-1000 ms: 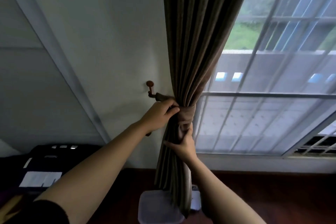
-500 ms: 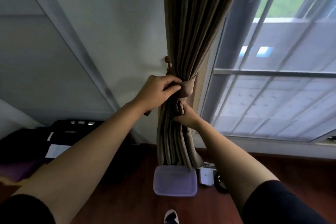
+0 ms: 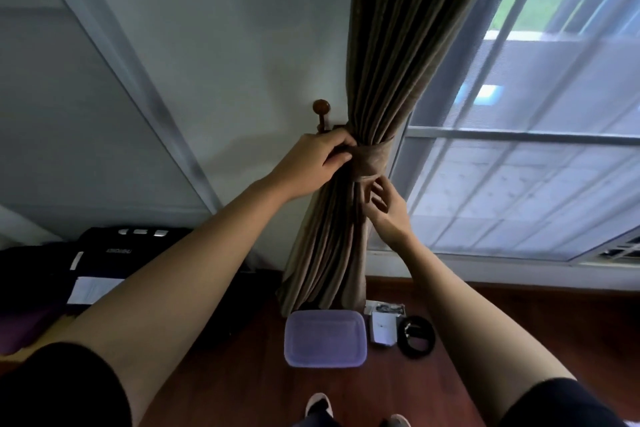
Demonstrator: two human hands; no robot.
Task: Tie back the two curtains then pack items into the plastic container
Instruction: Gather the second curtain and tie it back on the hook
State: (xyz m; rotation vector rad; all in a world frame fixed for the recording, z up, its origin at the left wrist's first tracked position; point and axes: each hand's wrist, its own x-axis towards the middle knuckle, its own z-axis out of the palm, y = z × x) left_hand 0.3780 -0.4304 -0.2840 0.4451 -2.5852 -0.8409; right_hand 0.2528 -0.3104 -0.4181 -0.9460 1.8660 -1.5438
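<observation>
Hanging against the pale wall (image 3: 225, 45) beside the window (image 3: 519, 191), the brown curtain (image 3: 391, 62) was gathered by a tieback band (image 3: 375, 159) near a wooden hook (image 3: 321, 108). The left hand (image 3: 315, 163) pinched the band's left end with curled fingers, while the right hand (image 3: 388, 210) kept its fingers loose and open at the folds just under the band. On the dark wooden floor (image 3: 519, 322) the plastic container (image 3: 325, 338) sat at the curtain's foot, with a white packet (image 3: 382, 328) and a coiled black belt (image 3: 415, 336) just beside it.

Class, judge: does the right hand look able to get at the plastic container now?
Probably not without stooping: the right hand is up at the tieback, the plastic container down on the floor, though nothing lies between.
</observation>
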